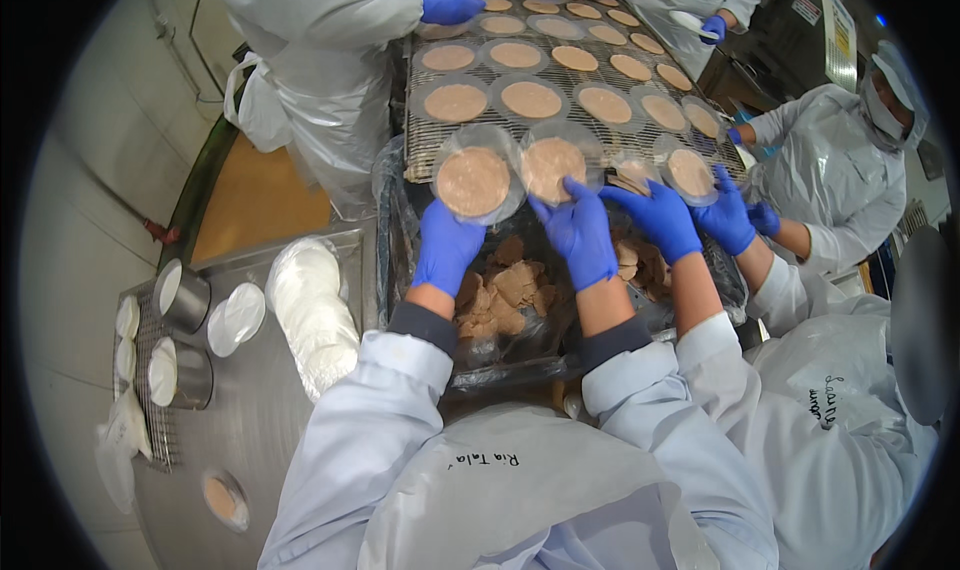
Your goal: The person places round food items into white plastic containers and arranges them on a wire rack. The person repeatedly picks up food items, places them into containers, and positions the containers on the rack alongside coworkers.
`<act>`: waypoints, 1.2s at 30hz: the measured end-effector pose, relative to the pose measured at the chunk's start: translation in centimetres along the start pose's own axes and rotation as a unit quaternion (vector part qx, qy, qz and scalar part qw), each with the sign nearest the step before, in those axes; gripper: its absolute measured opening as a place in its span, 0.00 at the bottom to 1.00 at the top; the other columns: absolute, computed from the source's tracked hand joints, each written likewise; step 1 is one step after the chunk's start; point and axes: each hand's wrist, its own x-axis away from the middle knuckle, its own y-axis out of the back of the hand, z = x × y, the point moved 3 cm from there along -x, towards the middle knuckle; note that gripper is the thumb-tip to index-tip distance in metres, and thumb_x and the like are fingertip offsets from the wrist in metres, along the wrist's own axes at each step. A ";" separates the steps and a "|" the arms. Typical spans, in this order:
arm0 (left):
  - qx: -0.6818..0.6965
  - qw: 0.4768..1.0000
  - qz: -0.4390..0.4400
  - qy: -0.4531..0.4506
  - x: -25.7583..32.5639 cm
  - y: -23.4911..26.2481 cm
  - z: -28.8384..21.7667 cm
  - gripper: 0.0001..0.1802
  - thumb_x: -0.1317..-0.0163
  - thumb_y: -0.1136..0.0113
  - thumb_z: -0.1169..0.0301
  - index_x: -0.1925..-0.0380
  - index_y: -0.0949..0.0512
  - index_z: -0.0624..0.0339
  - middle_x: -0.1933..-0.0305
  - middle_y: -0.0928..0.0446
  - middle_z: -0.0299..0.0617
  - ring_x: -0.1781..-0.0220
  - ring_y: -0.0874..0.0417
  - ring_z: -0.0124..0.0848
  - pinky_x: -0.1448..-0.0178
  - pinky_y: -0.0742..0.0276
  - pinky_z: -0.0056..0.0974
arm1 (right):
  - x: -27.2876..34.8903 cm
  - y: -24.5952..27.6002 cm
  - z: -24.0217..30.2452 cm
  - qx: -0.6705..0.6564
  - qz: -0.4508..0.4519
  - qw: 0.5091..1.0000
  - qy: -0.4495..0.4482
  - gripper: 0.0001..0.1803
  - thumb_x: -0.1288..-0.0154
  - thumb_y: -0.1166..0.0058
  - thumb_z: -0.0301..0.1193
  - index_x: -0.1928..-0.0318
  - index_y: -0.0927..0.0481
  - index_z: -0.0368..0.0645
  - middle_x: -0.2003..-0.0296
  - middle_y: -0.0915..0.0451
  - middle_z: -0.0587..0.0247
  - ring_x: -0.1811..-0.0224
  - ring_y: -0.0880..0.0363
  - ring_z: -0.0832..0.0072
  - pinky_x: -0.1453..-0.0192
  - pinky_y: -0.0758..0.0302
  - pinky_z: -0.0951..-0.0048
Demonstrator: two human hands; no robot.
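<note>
Pale wall [90, 120] on my left, dark green band [196, 185] curving along its foot, tan floor [255, 210] beside that, and here's the steel table [235, 420], shining softly!

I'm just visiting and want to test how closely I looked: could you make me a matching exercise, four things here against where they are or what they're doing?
1. Wearer's left hand
2. Broken tan pieces
3. White stack
4. Wire grid

A. Lying on the metal table
B. Holding a tan disc
C. Under rows of similar discs
D. In the dark bin

Pairs: 1-B; 2-D; 3-A; 4-C
</note>
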 end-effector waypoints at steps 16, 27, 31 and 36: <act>0.638 0.719 -0.117 0.249 6.3 7.9 4.6 0.25 0.37 0.52 0.67 0.43 0.42 0.66 0.40 0.38 0.54 0.39 0.36 0.47 0.37 0.39 0.54 | 1.0 -8.6 3.4 0.128 0.077 0.964 0.220 0.23 0.40 0.49 0.28 0.45 0.37 0.41 0.48 0.31 0.56 0.45 0.31 0.62 0.43 0.31 0.57; 0.694 0.685 -0.006 0.221 3.7 5.9 2.4 0.27 0.35 0.56 0.57 0.43 0.41 0.65 0.40 0.39 0.54 0.39 0.36 0.47 0.37 0.39 0.56 | 3.0 3.1 -2.0 -0.069 -0.060 0.996 -0.025 0.35 0.36 0.58 0.44 0.34 0.54 0.44 0.35 0.48 0.57 0.33 0.49 0.60 0.34 0.45 0.57; 0.691 0.692 0.014 0.206 -0.3 1.8 -0.7 0.26 0.35 0.55 0.61 0.42 0.42 0.65 0.40 0.39 0.54 0.38 0.36 0.46 0.36 0.40 0.55 | 3.5 -1.8 -0.2 -0.055 0.033 0.997 0.044 0.32 0.39 0.55 0.45 0.38 0.45 0.44 0.39 0.42 0.56 0.36 0.44 0.61 0.35 0.43 0.54; 0.614 0.740 -0.066 0.267 1.6 1.3 2.4 0.23 0.36 0.55 0.68 0.43 0.41 0.66 0.41 0.38 0.54 0.39 0.35 0.43 0.36 0.38 0.50 | 2.6 -0.7 -0.5 0.045 -0.015 0.997 0.065 0.26 0.39 0.52 0.36 0.41 0.39 0.42 0.43 0.35 0.56 0.42 0.34 0.63 0.40 0.36 0.56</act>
